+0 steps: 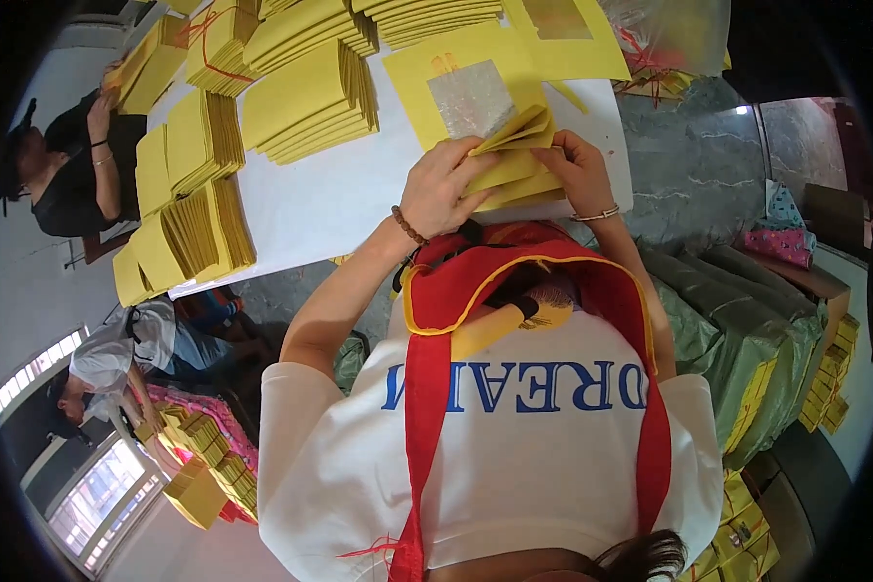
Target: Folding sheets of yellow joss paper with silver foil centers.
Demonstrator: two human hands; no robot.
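Near the front edge of the white table, both hands grip a folded yellow paper (509, 173), its layers fanned at the top. My left hand (444, 186) is closed around its left side. At the right edge, my right hand (582, 173) pinches it between thumb and fingers. Just beyond lies a flat yellow sheet (412, 82) with a silver square (470, 99) on it, partly covered by the folded paper. Another yellow sheet (592, 58) with a dull square patch sits farther back on the right.
Stacks of folded yellow paper (310, 102) fill the left and far parts of the white table (296, 213). One bundle (218, 48) is tied with red string. Co-workers (73, 165) handle yellow paper at left. Green-wrapped bundles (747, 330) stand at right; a clear plastic bag (684, 34) lies far right.
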